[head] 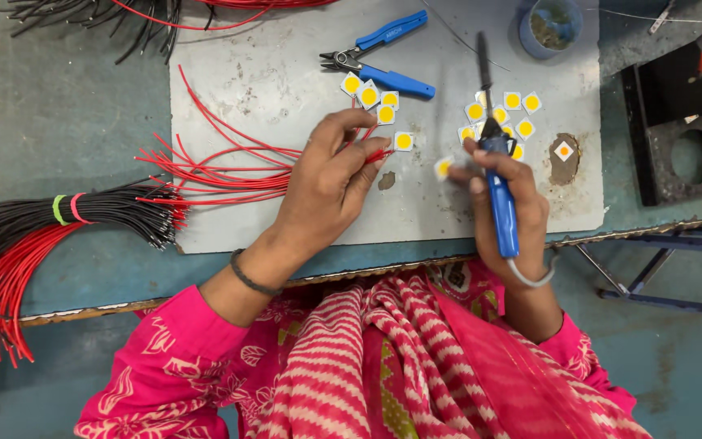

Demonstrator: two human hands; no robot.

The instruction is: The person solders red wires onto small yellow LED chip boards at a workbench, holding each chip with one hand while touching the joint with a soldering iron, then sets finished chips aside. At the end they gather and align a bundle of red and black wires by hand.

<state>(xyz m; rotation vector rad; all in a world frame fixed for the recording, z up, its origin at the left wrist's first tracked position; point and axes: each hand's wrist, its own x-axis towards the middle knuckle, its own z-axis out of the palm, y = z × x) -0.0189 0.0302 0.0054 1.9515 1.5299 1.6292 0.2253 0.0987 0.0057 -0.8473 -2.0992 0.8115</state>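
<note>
A bundle of red and black wires (18, 236) lies far left. The left hand (331, 183) pinches a red wire (229, 154) on the grey mat (286, 65). Small yellow chips (370, 96) sit nearby. The right hand (509, 207) grips a blue soldering iron (499, 191).

Cutters (379, 55) behind chips (371, 96) on mat (278, 73); wire bundle (58, 213) left; cup (552, 26) far right

Blue-handled soldering iron (497, 183) upright in right hand (507, 213), tip up. Thin red wire (377, 154) pinched in left hand (328, 185), near square yellow chip (403, 141).
</note>
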